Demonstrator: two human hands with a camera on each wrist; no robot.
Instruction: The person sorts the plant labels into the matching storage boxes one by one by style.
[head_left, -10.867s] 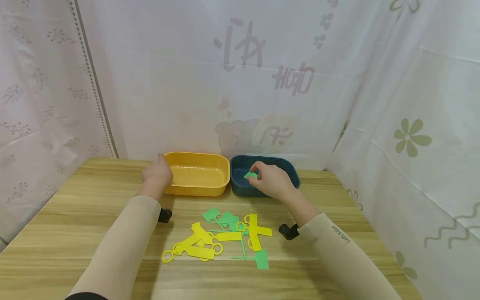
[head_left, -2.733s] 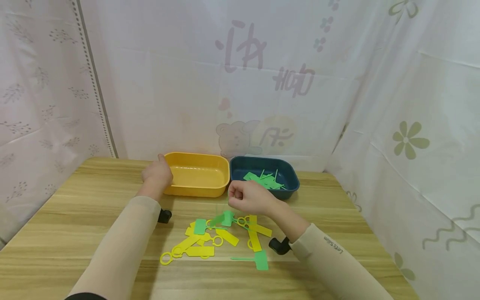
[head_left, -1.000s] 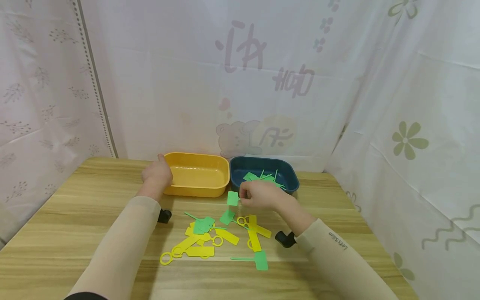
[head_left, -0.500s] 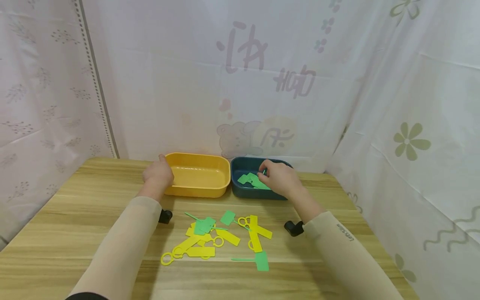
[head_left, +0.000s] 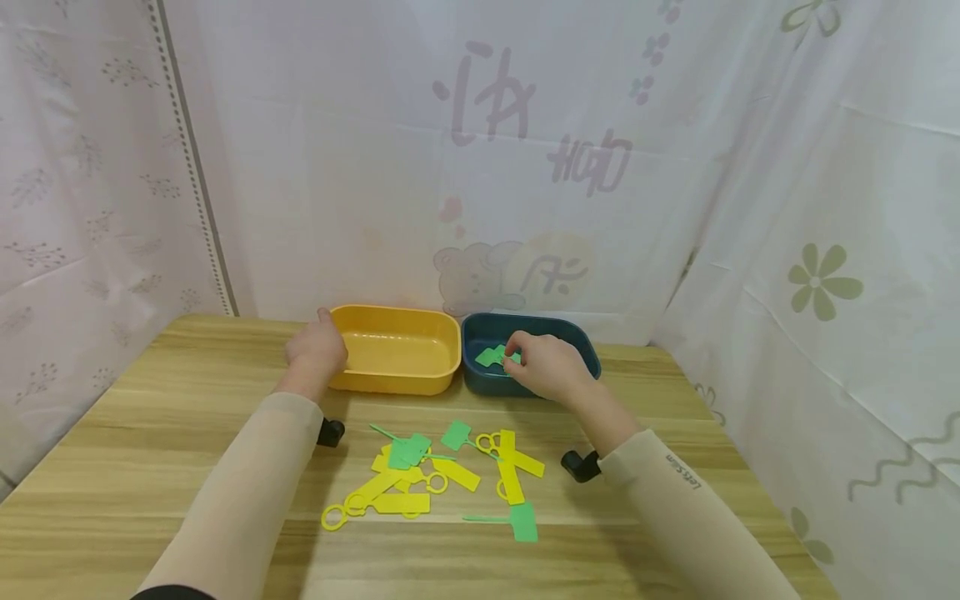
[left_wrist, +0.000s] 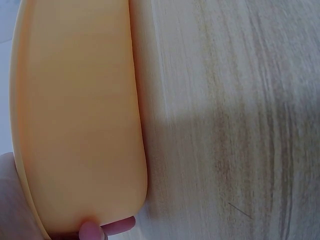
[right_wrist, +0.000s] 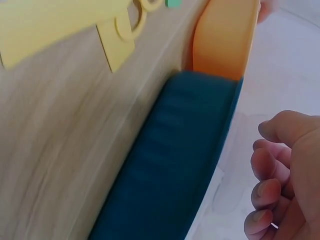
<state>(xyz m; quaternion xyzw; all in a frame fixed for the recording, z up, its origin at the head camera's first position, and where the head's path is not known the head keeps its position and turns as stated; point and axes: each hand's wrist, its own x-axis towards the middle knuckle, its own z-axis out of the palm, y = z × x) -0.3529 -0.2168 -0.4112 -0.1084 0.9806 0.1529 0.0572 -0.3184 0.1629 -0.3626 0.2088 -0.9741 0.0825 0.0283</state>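
My left hand (head_left: 315, 346) grips the left end of the orange-yellow plastic basin (head_left: 393, 385); in the left wrist view its fingertips (left_wrist: 91, 231) show at the basin's end. Over the dark blue basin (head_left: 487, 386) hovers my right hand (head_left: 551, 367), fingers loosely bent. The right wrist view shows nothing between its thumb and fingers. Flat green tags (head_left: 489, 357) with thin tails lie inside the blue basin, partly hidden by that hand. On the wooden table, green tags (head_left: 408, 452) lie among several yellow ring tags (head_left: 401, 503), some overlapping.
Both basins stand side by side at the back of the table (head_left: 637, 517), against a patterned white curtain (head_left: 337, 167). One green tag (head_left: 523, 522) lies nearest the front, below a crossed pair of yellow tags (head_left: 510, 475). Black wrist mounts (head_left: 581, 467) hang under the forearms.
My right hand carried a green tag from the pile into the blue basin and let it go. It has since shifted slightly left and down. My left hand stays on the yellow basin.
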